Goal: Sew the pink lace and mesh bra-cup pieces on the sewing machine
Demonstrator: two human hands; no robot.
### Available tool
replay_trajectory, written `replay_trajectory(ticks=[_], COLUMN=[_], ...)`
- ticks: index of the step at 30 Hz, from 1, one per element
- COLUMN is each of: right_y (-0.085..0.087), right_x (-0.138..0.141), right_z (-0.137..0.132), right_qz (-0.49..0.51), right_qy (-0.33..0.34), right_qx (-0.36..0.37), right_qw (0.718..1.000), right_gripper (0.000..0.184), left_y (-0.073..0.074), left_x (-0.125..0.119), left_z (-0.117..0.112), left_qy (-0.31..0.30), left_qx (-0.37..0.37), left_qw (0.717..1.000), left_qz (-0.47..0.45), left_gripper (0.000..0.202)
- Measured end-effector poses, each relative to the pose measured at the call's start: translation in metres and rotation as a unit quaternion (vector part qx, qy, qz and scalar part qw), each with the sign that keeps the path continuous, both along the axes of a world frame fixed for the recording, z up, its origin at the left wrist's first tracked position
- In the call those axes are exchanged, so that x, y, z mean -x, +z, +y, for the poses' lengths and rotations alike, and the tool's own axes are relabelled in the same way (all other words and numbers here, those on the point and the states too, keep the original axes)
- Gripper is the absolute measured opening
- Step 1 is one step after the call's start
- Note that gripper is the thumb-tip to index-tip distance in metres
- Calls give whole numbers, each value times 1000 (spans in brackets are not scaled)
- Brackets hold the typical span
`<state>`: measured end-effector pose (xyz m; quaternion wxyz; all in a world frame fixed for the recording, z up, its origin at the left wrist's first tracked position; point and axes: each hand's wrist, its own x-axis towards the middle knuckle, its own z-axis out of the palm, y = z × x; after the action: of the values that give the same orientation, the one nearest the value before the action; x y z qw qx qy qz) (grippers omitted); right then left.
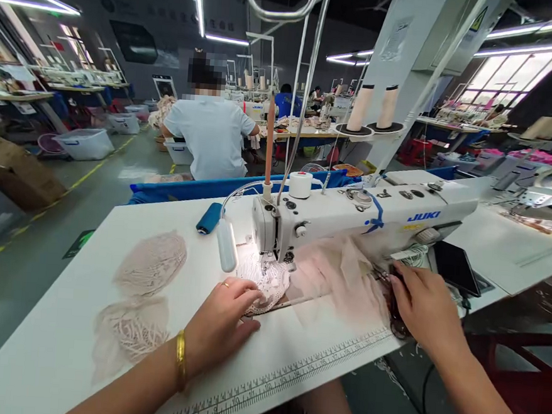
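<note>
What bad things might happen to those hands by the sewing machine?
The left hand presses the lace right beside the needle of the sewing machine, so its fingers might get pricked if they slide closer. The thin pink cloth lies bunched between the machine and the right hand; it might pucker or get stitched crooked.

One sewing machine (351,215), two thread cones (361,107) (387,106), two loose lace pieces (150,262) (130,332), one blue spool (208,218), two hands (223,320) (423,305).
</note>
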<state>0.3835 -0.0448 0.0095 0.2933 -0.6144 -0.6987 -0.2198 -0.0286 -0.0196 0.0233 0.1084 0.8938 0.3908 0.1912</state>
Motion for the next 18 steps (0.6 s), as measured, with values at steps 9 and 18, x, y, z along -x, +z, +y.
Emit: replay_trajectory(ticks=[9, 18], right_y=[30, -10], right_x=[167, 176], right_z=[30, 70], right_qz=[-35, 98], right_qy=[425, 389], right_qx=[245, 221], right_qw=[871, 889], right_gripper=[35, 18], left_y=[-9, -11], left_x=[-13, -17], left_z=[19, 42], left_qy=[-41, 62], left_qx=[-46, 161], left_qw=[997, 974], left_qz=[42, -147], left_gripper=[22, 13])
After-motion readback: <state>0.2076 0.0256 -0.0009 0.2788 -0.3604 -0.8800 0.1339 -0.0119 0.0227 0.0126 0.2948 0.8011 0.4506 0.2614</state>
